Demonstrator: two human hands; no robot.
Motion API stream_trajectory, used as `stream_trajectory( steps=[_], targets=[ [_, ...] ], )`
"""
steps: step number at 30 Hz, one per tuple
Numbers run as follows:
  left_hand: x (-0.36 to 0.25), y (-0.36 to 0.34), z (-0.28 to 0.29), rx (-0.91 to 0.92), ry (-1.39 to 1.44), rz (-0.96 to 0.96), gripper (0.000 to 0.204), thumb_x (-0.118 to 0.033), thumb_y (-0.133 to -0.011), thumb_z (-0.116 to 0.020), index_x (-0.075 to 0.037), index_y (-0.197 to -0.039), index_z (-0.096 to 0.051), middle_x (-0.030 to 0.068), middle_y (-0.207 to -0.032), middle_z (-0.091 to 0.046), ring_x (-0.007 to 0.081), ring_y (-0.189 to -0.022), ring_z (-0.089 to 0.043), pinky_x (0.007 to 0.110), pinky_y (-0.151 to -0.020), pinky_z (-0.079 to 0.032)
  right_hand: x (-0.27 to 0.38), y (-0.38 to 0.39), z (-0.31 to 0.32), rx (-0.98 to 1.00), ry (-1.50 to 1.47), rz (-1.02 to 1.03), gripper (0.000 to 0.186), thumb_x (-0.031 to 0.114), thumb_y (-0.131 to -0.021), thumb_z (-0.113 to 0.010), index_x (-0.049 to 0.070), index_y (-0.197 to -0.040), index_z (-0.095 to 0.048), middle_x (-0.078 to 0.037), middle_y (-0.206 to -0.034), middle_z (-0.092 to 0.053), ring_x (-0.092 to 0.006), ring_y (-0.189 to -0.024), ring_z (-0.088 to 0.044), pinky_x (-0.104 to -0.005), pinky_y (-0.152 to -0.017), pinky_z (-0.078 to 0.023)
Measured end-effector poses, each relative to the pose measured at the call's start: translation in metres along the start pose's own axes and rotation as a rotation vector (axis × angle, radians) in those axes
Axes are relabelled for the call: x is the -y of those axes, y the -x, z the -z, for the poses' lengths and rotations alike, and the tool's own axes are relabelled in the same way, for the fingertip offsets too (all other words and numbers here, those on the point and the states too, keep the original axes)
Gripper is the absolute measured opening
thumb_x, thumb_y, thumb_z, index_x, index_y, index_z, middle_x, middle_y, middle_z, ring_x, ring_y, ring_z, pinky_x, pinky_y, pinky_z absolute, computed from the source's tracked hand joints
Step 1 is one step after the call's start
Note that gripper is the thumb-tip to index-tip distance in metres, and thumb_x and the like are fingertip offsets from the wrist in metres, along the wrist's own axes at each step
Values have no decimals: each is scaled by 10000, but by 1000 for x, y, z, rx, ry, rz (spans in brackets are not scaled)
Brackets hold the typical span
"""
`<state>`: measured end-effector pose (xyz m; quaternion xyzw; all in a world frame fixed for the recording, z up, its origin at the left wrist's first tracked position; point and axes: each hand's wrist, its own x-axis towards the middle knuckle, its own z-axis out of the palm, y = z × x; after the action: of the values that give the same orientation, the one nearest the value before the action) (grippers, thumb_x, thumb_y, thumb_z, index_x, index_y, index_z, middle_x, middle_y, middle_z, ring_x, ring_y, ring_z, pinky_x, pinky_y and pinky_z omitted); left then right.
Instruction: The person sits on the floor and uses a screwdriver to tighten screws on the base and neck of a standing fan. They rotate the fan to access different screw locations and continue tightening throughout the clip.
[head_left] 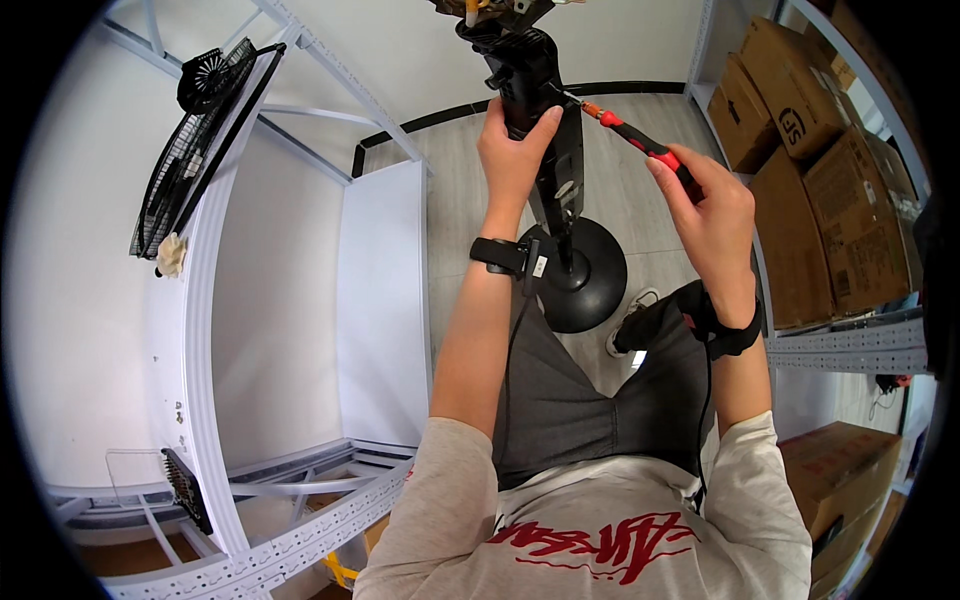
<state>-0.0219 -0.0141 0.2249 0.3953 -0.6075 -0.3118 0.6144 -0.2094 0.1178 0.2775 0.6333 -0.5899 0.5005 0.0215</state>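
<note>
head view: red-and-black-handled screwdriver (pixel 632 134) was gripped by the right hand (pixel 712 212), long axis slanted up-left, tip set at the right side of upright black plastic housing (pixel 530 82); housing, above round black base (pixel 592 303), was clasped by the left hand (pixel 512 152).

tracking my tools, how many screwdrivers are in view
1: the red-and-black screwdriver in the right hand, its tip at the black housing the left hand grips. Others may be hidden.

stand housing (pixel 527 72): smooth plastic, slight gloss | screwdriver handle (pixel 637 136): smooth plastic | cartons (pixel 785 85): matt cardboard | trousers (pixel 570 420): matt cloth
</note>
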Motion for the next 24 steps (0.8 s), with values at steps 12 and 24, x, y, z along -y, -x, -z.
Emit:
stream_trajectory(
  steps=[12, 24],
  targets=[
    [67, 36, 3, 79, 84, 103, 806, -225, -761, -861, -23, -1389, -399, 136, -1254, -581, 241, -1130, -581, 340, -974, -458, -28, 47, -9, -61, -75, -156, 225, 153, -862, -775, 15, -1032, -720, -93, -759, -671, -147, -577, -574, -272, -532, -442],
    [22, 7, -4, -1, 107, -38, 897, -255, -758, -861, 0, -1446, -345, 151, -1267, -564, 230, -1117, -582, 346, -977, -462, -24, 31, -8, -89, -173, -132, 211, 130, -878, -758, 13, -1049, -714, -77, -743, -644, -121, -574, -555, -261, -532, -439]
  ],
)
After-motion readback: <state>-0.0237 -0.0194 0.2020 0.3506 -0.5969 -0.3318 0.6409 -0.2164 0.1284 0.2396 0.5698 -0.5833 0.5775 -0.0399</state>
